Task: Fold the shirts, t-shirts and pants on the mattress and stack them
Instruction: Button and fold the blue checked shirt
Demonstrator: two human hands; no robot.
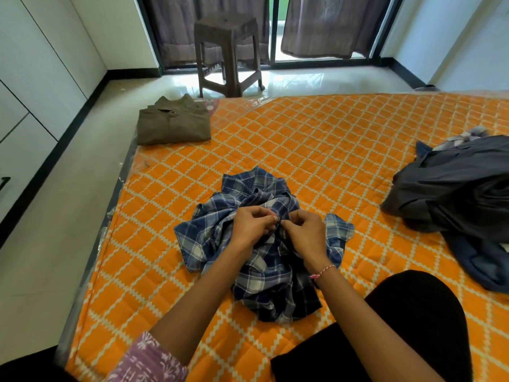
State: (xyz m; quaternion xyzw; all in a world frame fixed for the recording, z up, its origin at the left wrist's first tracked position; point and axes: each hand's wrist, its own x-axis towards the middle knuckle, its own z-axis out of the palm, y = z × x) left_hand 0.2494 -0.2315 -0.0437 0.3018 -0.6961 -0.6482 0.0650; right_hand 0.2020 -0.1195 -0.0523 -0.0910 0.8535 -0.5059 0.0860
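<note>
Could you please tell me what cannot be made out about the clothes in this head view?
- Blue plaid shirt: the spot both hands pinch, hidden by left hand and right hand.
- Dark clothes pile: cut off by the right edge; garment count unclear.
- Folded olive shirt: anything beneath it hidden.

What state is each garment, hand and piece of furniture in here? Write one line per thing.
Blue plaid shirt: crumpled, unfolded, held.
Olive shirt: folded flat, at the mattress corner.
Dark clothes pile: unfolded, heaped.
Left hand: pinching the plaid shirt.
Right hand: pinching the plaid shirt.
Brown stool: upright on the floor.
</note>
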